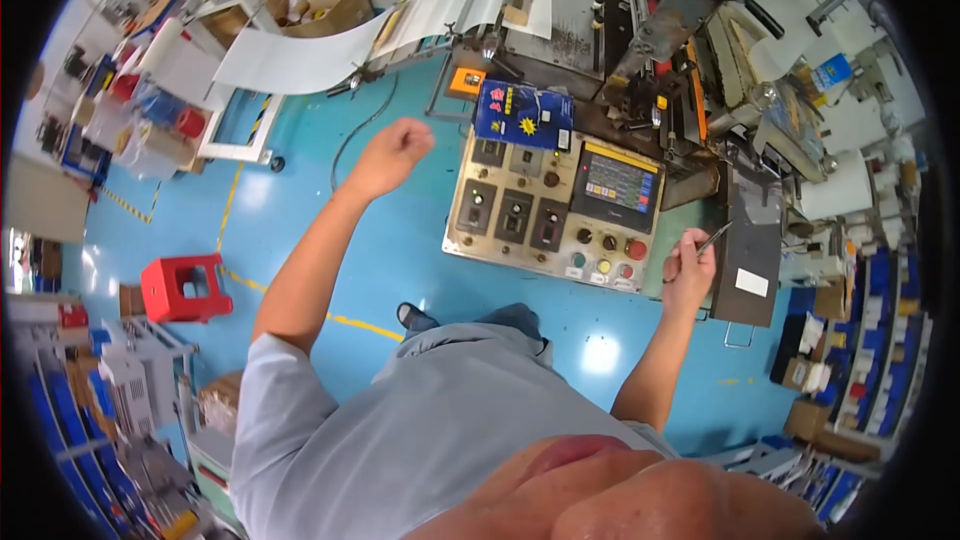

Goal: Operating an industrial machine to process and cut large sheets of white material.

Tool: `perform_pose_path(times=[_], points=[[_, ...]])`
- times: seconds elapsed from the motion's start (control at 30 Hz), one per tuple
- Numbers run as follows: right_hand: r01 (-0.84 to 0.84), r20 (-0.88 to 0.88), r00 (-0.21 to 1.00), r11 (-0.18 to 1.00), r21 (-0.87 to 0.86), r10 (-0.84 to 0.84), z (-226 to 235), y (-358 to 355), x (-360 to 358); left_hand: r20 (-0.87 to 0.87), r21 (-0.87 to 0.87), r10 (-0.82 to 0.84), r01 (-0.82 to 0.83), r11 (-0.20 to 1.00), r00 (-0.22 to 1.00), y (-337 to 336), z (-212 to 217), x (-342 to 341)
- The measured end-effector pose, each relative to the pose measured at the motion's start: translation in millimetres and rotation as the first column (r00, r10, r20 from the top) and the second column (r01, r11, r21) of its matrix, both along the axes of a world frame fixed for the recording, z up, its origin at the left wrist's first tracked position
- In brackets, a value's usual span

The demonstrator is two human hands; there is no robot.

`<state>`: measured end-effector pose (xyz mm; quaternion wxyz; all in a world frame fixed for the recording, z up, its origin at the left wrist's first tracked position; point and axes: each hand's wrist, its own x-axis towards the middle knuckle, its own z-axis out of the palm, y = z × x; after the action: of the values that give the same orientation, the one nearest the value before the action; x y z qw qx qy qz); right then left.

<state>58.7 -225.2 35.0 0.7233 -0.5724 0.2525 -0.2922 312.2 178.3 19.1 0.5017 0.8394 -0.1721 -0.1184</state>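
Just right of the control panel (pixel 555 195), my right hand (pixel 690 270) is closed around a slim metal tool (pixel 716 236), likely scissors, its tip toward the dark board (pixel 755 240), while my left hand (pixel 396 155) hangs half curled above the blue floor (pixel 265 230), nothing visible in it. I'd do well to grip lightly and steadily, keeping the points clear of the red button (pixel 635 250).
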Motion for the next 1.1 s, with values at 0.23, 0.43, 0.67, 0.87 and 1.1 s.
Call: perform_pose_path(times=[0.23,0.43,0.67,0.87,1.1], points=[[-0.134,-0.322,0.944,0.970,-0.201,0.064,2,78,113,0.554,0.141,-0.402,0.394,0.908,0.729,-90,0,110],[-0.351,-0.422,0.888,0.864,-0.362,0.184,-2,84,278,0.643,0.481,-0.639,0.427,0.766,0.422,-124,-12,170],[-0.390,-0.589,0.789,0.598,-0.700,-0.175,-17,69,450,0.405,0.639,-0.907,0.675,0.369,0.113,-166,-4,227],[-0.336,-0.646,0.687,0.644,-0.687,-0.331,4,67,464,0.535,0.301,-0.845,0.927,0.222,0.028,-168,-1,307],[-0.060,-0.637,0.555,0.738,-0.672,-0.535,-3,148,350,0.530,0.463,-0.763,0.628,0.625,0.369,-280,-13,493]])
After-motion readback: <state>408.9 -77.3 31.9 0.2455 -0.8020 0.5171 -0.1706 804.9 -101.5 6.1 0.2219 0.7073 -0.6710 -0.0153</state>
